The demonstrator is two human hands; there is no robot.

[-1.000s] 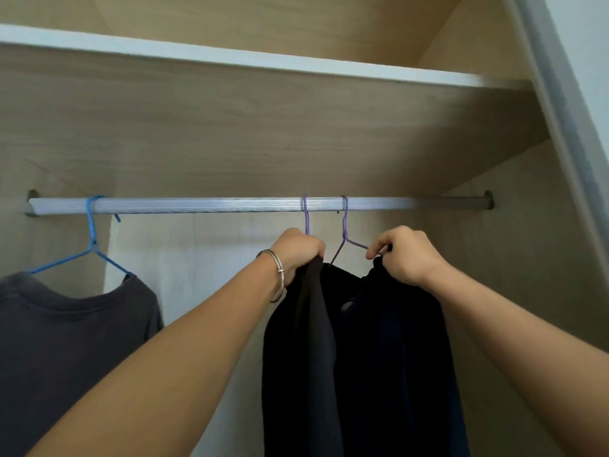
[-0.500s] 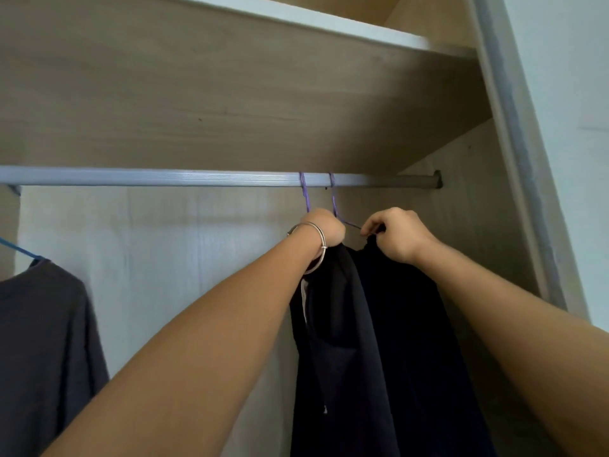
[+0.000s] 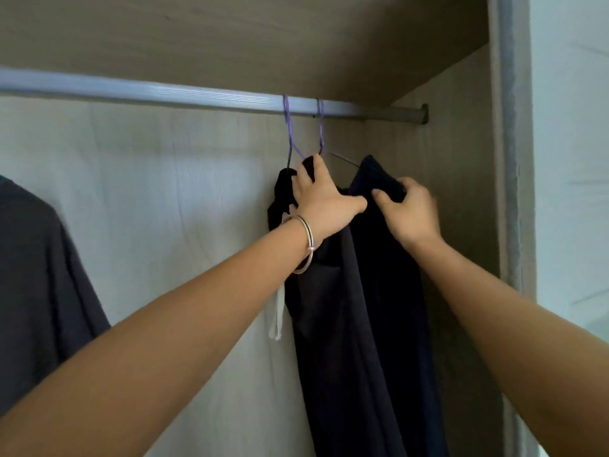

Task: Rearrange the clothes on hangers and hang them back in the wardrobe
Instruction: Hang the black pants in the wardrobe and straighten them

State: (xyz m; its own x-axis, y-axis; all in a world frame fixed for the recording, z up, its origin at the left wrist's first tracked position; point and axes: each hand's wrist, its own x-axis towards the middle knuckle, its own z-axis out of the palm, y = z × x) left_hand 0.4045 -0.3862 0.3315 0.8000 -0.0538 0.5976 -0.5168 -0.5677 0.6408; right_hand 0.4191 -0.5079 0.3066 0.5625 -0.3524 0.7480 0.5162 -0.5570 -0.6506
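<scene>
Two purple wire hangers hang side by side on the silver rail [image 3: 164, 94] near its right end: the left hanger [image 3: 289, 133] and the right hanger [image 3: 321, 133]. A black garment [image 3: 329, 324] hangs from the left one and a dark navy garment [image 3: 392, 308] from the right one. My left hand [image 3: 324, 199], with a silver bangle at the wrist, lies on the top of the black garment, fingers spread and a fingertip at the hanger's neck. My right hand [image 3: 408, 212] pinches the ribbed top edge of the navy garment between thumb and fingers.
A dark grey shirt [image 3: 39, 291] hangs at the far left. The wardrobe's right side panel [image 3: 461, 192] is close beside the navy garment, with the grey door frame [image 3: 509, 159] in front of it. A shelf board [image 3: 230, 37] runs just above the rail.
The view has swung right and closer. My left hand has opened from a fist at the hanger neck and spread over the black garment. My right hand has dropped from the hanger wire to the navy fabric.
</scene>
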